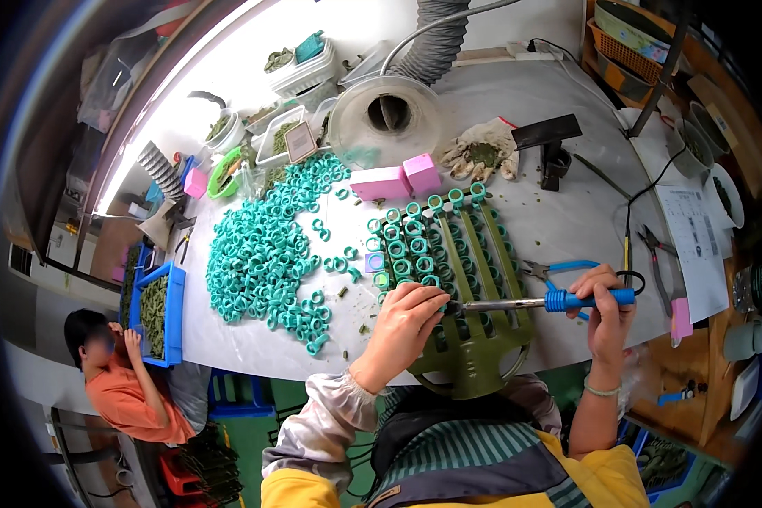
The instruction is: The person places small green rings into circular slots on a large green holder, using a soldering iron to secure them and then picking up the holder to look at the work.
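The right hand (605, 309) holds a tool with a blue handle (565, 300) and a metal shaft (508, 304); its grip is closed around the handle. The shaft points to the left, over a green frame (468, 368) with several long bars. The left hand (405, 328) is just beside the tip of this tool, above the left part of the frame. Its fingers are bent together, but I cannot tell how far its grip is closed or whether it has hold of something, because the fingertips hide this.

The frame is in front of the person, at the near edge of the grey counter (559, 224), and many teal rings (415, 245) stand along its bars in rows. To the left of it, a large pile of loose teal rings (258, 254) lies on the counter. Behind the frame are two pink blocks (379, 184), and near them a pale glove (506, 140) with green pieces on it. Pliers with blue handles (574, 265) lie to the right of the frame. At the far left, a co-worker in orange (131, 398) sits near a blue tray (176, 313).
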`<state>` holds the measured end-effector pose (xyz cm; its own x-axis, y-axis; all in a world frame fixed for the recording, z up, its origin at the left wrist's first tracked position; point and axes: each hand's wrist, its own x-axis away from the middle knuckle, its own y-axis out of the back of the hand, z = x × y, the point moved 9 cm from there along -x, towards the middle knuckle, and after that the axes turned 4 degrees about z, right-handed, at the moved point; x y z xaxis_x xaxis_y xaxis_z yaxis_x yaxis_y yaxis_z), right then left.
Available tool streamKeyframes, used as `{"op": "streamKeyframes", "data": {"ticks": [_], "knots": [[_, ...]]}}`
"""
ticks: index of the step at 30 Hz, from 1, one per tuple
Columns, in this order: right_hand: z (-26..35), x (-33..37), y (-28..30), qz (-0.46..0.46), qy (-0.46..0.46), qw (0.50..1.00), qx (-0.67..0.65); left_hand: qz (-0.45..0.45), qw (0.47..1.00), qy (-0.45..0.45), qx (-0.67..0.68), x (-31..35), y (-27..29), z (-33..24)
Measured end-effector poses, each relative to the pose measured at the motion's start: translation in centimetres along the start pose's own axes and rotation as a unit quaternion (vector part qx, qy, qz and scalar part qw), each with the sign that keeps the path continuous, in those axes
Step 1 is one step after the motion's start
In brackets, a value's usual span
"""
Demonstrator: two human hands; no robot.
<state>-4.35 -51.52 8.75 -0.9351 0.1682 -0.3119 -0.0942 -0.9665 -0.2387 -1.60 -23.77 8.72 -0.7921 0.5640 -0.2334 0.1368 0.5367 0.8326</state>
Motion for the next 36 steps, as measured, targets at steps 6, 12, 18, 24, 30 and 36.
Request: {"op": "streamKeyframes", "data": {"ticks": [6,12,18,24,30,36], "knots": [[1.9,0.1,1.8,-0.022,0.016,0.999,0.02,0.018,1.0,-0.002,0.004,-0.3,0.4,-0.1],[2.4,0.5,2.3,-0.046,0.014,0.998,0.03,-0.106,0.973,0.2,0.05,1.5,5.1,11.2],[3.0,0.5,2.0,-0.051,0.031,0.997,0.051,-0.107,0.971,0.189,-0.096,3.5,4.2,16.4],[3.7,0.7,2.0,-0.047,0.038,0.996,0.064,-0.114,0.934,0.274,0.199,5.6,4.7,15.7],[4.0,1.0,2.0,-0.059,0.031,0.996,0.059,-0.03,0.889,0.35,0.293,8.9,2.4,16.8],[4.3,1.1,2.0,-0.049,0.045,0.995,0.068,-0.065,0.935,0.325,0.123,8.6,2.8,15.1]]}}
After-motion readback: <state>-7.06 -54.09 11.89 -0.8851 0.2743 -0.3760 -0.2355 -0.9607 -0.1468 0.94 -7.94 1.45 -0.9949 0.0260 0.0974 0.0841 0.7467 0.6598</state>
